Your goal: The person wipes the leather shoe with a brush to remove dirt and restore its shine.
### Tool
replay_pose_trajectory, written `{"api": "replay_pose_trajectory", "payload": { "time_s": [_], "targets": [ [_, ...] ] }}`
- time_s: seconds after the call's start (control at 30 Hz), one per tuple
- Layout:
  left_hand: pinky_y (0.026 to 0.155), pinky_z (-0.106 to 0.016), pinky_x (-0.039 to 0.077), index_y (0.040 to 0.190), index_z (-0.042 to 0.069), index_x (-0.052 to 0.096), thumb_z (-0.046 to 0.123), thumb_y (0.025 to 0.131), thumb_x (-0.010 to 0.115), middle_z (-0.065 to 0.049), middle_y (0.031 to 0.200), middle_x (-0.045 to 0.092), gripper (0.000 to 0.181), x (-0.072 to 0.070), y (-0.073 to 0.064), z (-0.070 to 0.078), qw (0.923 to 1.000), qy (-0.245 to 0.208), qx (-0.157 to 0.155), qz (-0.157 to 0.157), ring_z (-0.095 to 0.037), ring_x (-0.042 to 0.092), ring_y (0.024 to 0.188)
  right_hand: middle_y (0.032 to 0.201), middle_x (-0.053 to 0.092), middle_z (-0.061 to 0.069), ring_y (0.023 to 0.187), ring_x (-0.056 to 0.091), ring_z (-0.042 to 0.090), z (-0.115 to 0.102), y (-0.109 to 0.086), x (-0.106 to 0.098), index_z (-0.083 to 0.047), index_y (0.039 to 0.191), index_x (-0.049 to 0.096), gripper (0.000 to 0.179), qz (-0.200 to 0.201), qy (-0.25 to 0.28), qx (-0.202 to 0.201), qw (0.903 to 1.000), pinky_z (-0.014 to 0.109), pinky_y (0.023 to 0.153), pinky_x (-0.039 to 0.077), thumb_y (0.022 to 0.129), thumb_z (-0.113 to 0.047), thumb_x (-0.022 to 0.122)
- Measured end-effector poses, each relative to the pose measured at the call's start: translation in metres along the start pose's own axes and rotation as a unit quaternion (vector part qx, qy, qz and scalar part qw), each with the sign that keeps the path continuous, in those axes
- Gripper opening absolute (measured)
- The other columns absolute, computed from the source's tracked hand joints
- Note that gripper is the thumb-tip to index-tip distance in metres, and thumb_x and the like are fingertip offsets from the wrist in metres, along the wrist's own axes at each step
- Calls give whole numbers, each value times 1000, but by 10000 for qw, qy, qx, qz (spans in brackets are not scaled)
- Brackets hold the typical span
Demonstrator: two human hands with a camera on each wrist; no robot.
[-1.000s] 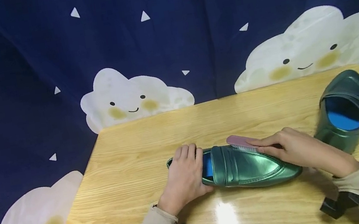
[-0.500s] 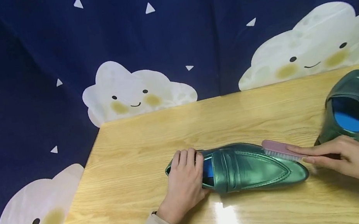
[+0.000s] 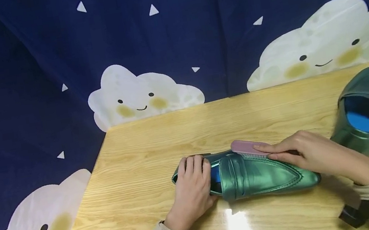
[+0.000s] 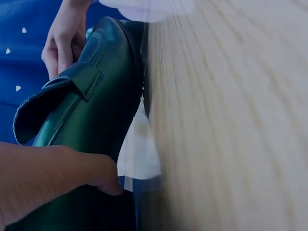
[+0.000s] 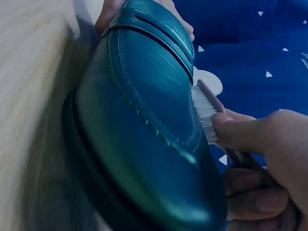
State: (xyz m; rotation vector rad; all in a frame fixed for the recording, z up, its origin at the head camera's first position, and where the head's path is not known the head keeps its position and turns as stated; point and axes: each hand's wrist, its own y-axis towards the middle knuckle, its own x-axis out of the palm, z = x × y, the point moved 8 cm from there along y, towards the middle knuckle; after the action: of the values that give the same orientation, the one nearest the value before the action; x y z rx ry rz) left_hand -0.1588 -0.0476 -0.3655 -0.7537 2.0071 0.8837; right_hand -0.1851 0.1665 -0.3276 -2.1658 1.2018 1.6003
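Observation:
A shiny green loafer (image 3: 270, 174) with a blue insole lies on the table, its toe pointing right. My left hand (image 3: 193, 190) grips it around the heel end, the thumb along its near side in the left wrist view. My right hand (image 3: 314, 155) pinches a pink brush (image 3: 247, 147) by its handle. White bristles (image 5: 204, 110) touch the far upper side of the loafer, close to the strap, in the right wrist view. The palm side of the left hand is hidden in the head view.
A second green loafer (image 3: 365, 114) stands at the right of the wooden table (image 3: 131, 147), its toe pointing away, just beyond the right forearm. Behind the table hangs a dark blue curtain (image 3: 192, 29) with clouds and white triangles.
The brush in my right hand slid right toward the toe half a second ago, and is now back left near the strap. My left hand keeps its grip on the heel.

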Motion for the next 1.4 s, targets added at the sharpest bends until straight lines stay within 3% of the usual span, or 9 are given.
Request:
{"api": "replay_pose_trajectory", "payload": {
  "time_s": [0.17,0.2,0.37,0.63,0.77,0.93,1.13,1.33,1.4],
  "targets": [
    [97,-43,36,114,5,51,68,54,78,-11,107,48,91,-2,2,0,9999,4,-24,116,-29,46,100,56,38,-26,48,16,-8,1,-1,-3,-28,130,62,40,52,-100,5,9999,16,44,26,91,-21,66],
    [97,-44,36,113,5,51,68,54,78,-11,107,48,90,-3,2,0,9999,9,-15,139,-29,46,100,58,46,-24,49,18,-8,4,-5,-5,-28,130,62,41,112,-129,-5,9999,16,45,27,90,-19,67],
    [97,-44,36,114,6,51,68,54,79,-11,109,48,90,-6,4,0,9998,60,20,174,-29,47,101,72,64,-19,51,29,-9,20,-41,-15,-22,123,68,41,505,-283,69,9983,14,49,29,84,-8,72],
    [96,-45,36,116,6,52,65,58,79,-12,111,49,88,-10,3,1,9999,9,50,154,-29,46,103,96,72,-3,69,50,-10,41,-94,-19,-16,109,75,36,773,-373,534,9949,7,55,35,76,-3,77],
    [97,-46,36,116,6,52,64,57,79,-12,110,49,88,-11,3,-1,9999,61,-14,160,-29,46,103,98,70,-8,67,49,-9,36,-87,-20,-18,112,74,40,713,-360,442,9958,8,56,35,75,-3,78],
    [97,-45,36,117,6,51,65,57,79,-12,110,49,88,-8,0,-1,9999,87,-71,49,-29,46,104,99,73,1,59,42,-9,15,-52,-16,-21,122,69,46,561,-229,-12,9982,12,54,32,79,-5,75],
    [97,-46,36,118,6,51,69,56,78,-12,112,49,92,-3,-3,1,9999,-46,-123,-27,-29,47,104,90,73,-5,56,40,-8,2,-14,-5,-25,127,65,39,124,-356,337,9987,19,51,34,88,-20,69],
    [97,-46,37,117,7,51,70,56,78,-12,111,49,92,-2,-5,2,9999,-57,-152,32,-30,48,102,64,55,-22,49,23,-5,3,-20,-2,-28,129,63,41,72,-344,497,9981,19,46,28,89,-22,68],
    [97,-45,37,117,7,51,70,56,77,-12,110,49,92,-2,-6,2,9999,-32,-153,26,-30,48,101,71,63,-20,50,27,-7,4,-30,-4,-27,129,63,44,184,-430,392,9981,17,48,30,86,-17,71]
  ]
}}
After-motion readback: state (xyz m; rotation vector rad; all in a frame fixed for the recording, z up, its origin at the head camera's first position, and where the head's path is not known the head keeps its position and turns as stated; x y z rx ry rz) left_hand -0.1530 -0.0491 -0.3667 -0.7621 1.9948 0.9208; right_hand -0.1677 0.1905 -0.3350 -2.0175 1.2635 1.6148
